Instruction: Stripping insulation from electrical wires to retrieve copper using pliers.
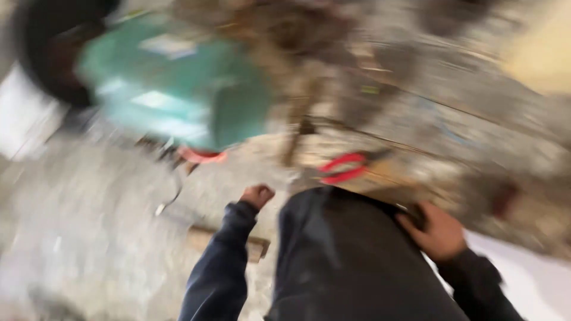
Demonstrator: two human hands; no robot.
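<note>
1. Black round container point(44, 56), far left: dark tub or wheel-like form, blurred; contents cannot be told.
2. Green machine body point(172, 83), far left of centre: teal casing with pale labels, lying tilted on the grey floor point(89, 208); heavily blurred.
3. Red-rimmed part point(202, 156), just beneath the green machine body, near a thin bent wire point(172, 193) on the floor.
4. Wooden block point(253, 246), near, on the floor, partly hidden behind the left sleeve.
5. Left hand point(257, 195), centre: closed into a loose fist, holding nothing visible; dark blue sleeve rising from the near edge, arm stretched forward and away from the body, above the floor.
6. Dark trouser leg point(345, 255), near centre: the person's own thigh, filling the lower middle.
7. Red-handled pliers point(342, 168), centre, just beyond the trouser leg: handles spread slightly, lying on a wooden board point(380, 178); untouched by either hand.
8. Right hand point(439, 233), right: fingers curled, pressed flat against the outer side of the trouser leg; whether it grips anything cannot be told. Arm bent, sleeve dark.
</note>
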